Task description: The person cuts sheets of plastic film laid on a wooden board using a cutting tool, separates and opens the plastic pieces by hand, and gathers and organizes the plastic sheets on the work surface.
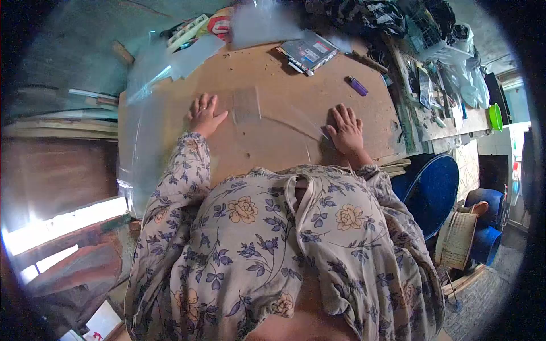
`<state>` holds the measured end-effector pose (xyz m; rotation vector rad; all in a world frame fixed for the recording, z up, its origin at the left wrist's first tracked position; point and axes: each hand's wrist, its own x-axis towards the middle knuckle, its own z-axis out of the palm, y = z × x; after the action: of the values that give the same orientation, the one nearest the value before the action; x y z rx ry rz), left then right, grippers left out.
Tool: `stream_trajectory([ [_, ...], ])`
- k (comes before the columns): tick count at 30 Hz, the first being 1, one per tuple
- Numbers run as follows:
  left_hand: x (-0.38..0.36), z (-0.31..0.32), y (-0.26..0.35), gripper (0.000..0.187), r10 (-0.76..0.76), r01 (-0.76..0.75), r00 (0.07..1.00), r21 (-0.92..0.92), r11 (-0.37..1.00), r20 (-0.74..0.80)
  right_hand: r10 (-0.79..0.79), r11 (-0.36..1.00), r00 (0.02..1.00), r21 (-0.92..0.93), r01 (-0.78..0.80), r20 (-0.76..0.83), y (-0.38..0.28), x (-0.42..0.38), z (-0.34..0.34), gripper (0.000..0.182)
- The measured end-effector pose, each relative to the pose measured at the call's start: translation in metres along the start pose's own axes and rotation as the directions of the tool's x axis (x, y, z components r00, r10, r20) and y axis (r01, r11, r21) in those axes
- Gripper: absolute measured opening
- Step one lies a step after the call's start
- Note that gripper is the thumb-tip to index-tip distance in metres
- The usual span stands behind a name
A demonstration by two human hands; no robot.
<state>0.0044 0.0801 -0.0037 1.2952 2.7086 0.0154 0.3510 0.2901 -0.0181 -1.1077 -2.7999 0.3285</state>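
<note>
A clear plastic sheet (pixel 267 116) lies flat on a brown board table (pixel 267 74). My left hand (pixel 205 115) rests palm down on the sheet's left part, fingers spread. My right hand (pixel 344 129) presses flat on the sheet's right end, fingers apart. Neither hand grips anything. A small rectangular clear piece (pixel 246 104) lies between the hands, nearer the left one. My flowered sleeves and dress fill the lower view.
A purple lighter (pixel 358 86) and a flat packet with a pen (pixel 310 52) lie at the table's far side. More clear plastic (pixel 142 96) hangs over the left edge. Cluttered shelves stand at right, blue tubs (pixel 438 187) below them.
</note>
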Motion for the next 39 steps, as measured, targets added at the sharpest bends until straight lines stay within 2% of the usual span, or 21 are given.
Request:
stream_trajectory([
  [1, -0.002, -0.005, 0.007, 0.054, -0.095, 0.095, 0.995, 0.062, 0.994, -0.001, 0.061, 0.998, 0.998, -0.033, -0.060, 0.005, 0.005, -0.004, -0.003, 0.053],
  [2, 0.003, -0.004, 0.007, 0.054, -0.085, 0.085, 0.996, 0.060, 0.995, 0.001, 0.131, 0.991, 0.991, -0.032, -0.131, 0.011, 0.010, -0.006, 0.002, 0.056],
  [4, 0.018, 0.002, 0.001, 0.060, -0.265, 0.264, 0.964, -0.051, 0.963, -0.013, 0.179, 0.983, 0.984, -0.049, -0.178, 0.012, 0.011, -0.011, 0.004, 0.058],
  [5, 0.029, 0.014, -0.012, 0.060, -0.257, 0.256, 0.966, -0.050, 0.965, -0.012, 0.213, 0.975, 0.977, -0.064, -0.212, 0.010, 0.009, -0.013, 0.003, 0.059],
  [7, 0.046, 0.034, -0.030, 0.060, -0.395, 0.382, 0.908, -0.112, 0.917, -0.138, 0.236, 0.969, 0.972, -0.072, -0.234, 0.018, 0.006, -0.013, 0.003, 0.060],
  [8, 0.047, 0.033, -0.031, 0.060, -0.393, 0.380, 0.909, -0.111, 0.918, -0.138, 0.251, 0.966, 0.968, -0.078, -0.248, 0.028, 0.003, -0.013, 0.003, 0.061],
  [9, 0.039, 0.009, -0.017, 0.058, -0.478, 0.443, 0.874, -0.259, 0.858, -0.089, 0.252, 0.965, 0.967, -0.076, -0.249, 0.028, 0.000, -0.012, 0.002, 0.061],
  [11, 0.028, -0.013, 0.010, 0.057, -0.421, 0.338, 0.866, -0.307, 0.890, -0.268, 0.273, 0.961, 0.960, -0.072, -0.269, 0.057, -0.007, -0.008, 0.000, 0.063],
  [12, 0.022, -0.016, 0.027, 0.057, -0.247, 0.186, 0.843, -0.171, 0.968, -0.479, 0.269, 0.962, 0.961, -0.070, -0.264, 0.063, -0.009, -0.007, 0.003, 0.063],
  [14, -0.008, -0.030, 0.083, 0.058, -0.034, -0.018, 0.939, -0.149, 0.989, -0.343, 0.270, 0.963, 0.962, -0.034, -0.269, 0.039, -0.008, -0.001, 0.009, 0.062],
  [16, -0.039, 0.015, 0.125, 0.058, 0.235, -0.266, 0.929, -0.075, 0.961, -0.285, 0.249, 0.968, 0.968, -0.029, -0.248, 0.035, -0.009, 0.002, 0.011, 0.062],
  [20, -0.072, 0.032, 0.144, 0.058, 0.262, -0.274, 0.950, -0.050, 0.960, -0.167, 0.215, 0.977, 0.976, 0.001, -0.215, 0.016, -0.021, 0.004, 0.008, 0.061],
  [22, -0.066, 0.001, 0.120, 0.063, 0.335, -0.335, 0.942, -0.001, 0.942, -0.005, 0.185, 0.983, 0.982, 0.005, -0.185, 0.045, -0.025, 0.006, 0.008, 0.061],
  [23, -0.063, 0.001, 0.104, 0.063, 0.339, -0.339, 0.941, -0.005, 0.941, -0.008, 0.188, 0.982, 0.981, 0.000, -0.188, 0.042, -0.025, 0.007, 0.009, 0.061],
  [25, -0.061, 0.001, 0.072, 0.062, 0.399, -0.396, 0.917, 0.082, 0.914, -0.017, 0.094, 0.996, 0.995, 0.010, -0.094, 0.036, -0.023, 0.006, 0.012, 0.062],
  [29, -0.059, -0.002, 0.044, 0.063, 0.386, -0.386, 0.922, 0.083, 0.919, 0.019, 0.013, 1.000, 1.000, 0.014, -0.014, 0.027, -0.017, 0.003, 0.014, 0.063],
  [33, -0.063, -0.005, 0.037, 0.065, 0.383, -0.383, 0.923, 0.091, 0.919, 0.025, 0.000, 1.000, 1.000, 0.010, -0.001, 0.010, -0.008, -0.004, 0.015, 0.064],
  [35, -0.064, -0.006, 0.033, 0.066, 0.380, -0.380, 0.925, 0.097, 0.920, 0.025, 0.018, 1.000, 0.999, 0.016, -0.019, 0.050, -0.002, -0.006, 0.010, 0.064],
  [37, -0.065, -0.009, 0.029, 0.068, 0.386, -0.386, 0.922, 0.133, 0.913, 0.023, 0.024, 1.000, 1.000, -0.003, -0.024, 0.008, 0.004, -0.007, 0.005, 0.062],
  [39, -0.067, -0.010, 0.033, 0.068, 0.367, -0.367, 0.930, 0.143, 0.919, 0.025, 0.040, 0.998, 0.999, 0.046, -0.042, 0.036, 0.011, -0.002, -0.006, 0.057],
])
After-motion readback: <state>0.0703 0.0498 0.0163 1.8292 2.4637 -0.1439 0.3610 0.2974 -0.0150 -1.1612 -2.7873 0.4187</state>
